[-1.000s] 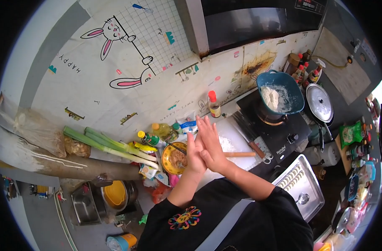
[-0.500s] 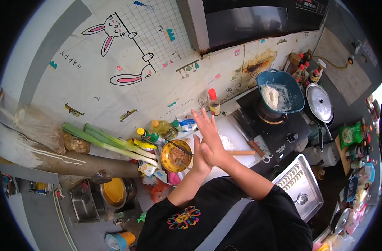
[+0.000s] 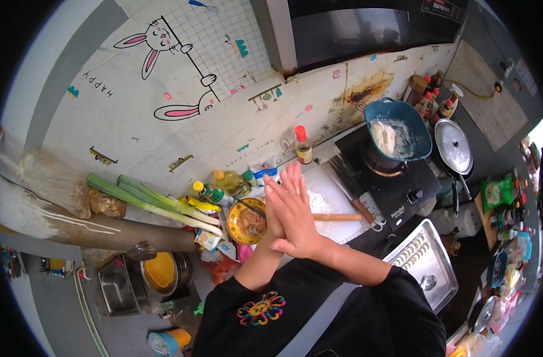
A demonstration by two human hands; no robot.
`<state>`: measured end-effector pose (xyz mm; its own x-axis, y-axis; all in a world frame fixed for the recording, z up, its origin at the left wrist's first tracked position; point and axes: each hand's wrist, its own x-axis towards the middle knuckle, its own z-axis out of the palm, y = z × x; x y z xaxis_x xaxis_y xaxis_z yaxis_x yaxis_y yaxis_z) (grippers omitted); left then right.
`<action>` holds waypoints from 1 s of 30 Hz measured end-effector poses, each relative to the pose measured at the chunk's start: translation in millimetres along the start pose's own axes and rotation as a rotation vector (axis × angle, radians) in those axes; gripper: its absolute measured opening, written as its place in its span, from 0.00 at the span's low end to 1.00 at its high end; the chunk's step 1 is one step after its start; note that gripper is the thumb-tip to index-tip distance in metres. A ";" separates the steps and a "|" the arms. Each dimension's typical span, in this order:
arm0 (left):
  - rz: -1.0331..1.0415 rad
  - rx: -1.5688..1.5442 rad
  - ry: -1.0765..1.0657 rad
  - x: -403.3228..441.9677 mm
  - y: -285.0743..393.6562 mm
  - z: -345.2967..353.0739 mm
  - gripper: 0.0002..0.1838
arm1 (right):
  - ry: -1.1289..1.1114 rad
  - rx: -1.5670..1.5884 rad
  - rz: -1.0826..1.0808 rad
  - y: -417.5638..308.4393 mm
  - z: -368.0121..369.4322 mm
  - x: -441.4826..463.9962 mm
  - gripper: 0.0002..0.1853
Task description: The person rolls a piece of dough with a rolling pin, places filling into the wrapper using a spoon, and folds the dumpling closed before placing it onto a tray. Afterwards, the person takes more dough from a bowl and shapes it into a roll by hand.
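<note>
The left hand [image 3: 273,222] and right hand [image 3: 296,212] meet palm to palm, fingers straight; whether anything is held between them I cannot tell. Just left of them, a yellow bowl [image 3: 232,225] holds a brownish mixture [image 3: 252,221]; just right, a white board [image 3: 339,202] bears flour [image 3: 320,203] and a rolling pin [image 3: 341,217]. Farther right, a blue basin [image 3: 427,137] contains pale dough [image 3: 383,137], and a metal tray [image 3: 435,253] holds small pale pieces [image 3: 412,256] and a spoon [image 3: 428,282].

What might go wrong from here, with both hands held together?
The knife lies near the rolling pin, so the right hand might brush it if reaching across. The blue bowl of dough sits on the stove and might overheat if that were lit. The metal tray, near the right sleeve, might get bumped.
</note>
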<state>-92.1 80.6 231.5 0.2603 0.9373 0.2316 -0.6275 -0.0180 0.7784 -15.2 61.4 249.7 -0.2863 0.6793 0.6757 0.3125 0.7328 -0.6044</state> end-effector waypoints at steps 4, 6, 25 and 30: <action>-0.082 -0.137 0.108 -8.0 -20.9 -16.9 0.37 | -0.085 -0.048 -0.039 3.4 -6.1 23.1 0.51; -0.089 -0.116 0.190 -9.5 -8.2 -1.2 0.37 | -0.112 -0.023 -0.034 10.4 -9.1 34.2 0.50; -0.134 -0.181 0.164 -4.5 5.1 0.4 0.37 | 0.000 -0.027 0.016 -0.7 -1.6 1.2 0.51; -0.136 -0.144 0.222 -16.0 5.7 13.5 0.37 | -0.094 -0.040 -0.026 -3.1 -8.1 23.5 0.51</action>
<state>-89.9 60.7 240.2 0.1919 0.9813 -0.0152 -0.6997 0.1477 0.6990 -15.5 74.7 270.9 -0.3778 0.6622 0.6471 0.3394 0.7493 -0.5686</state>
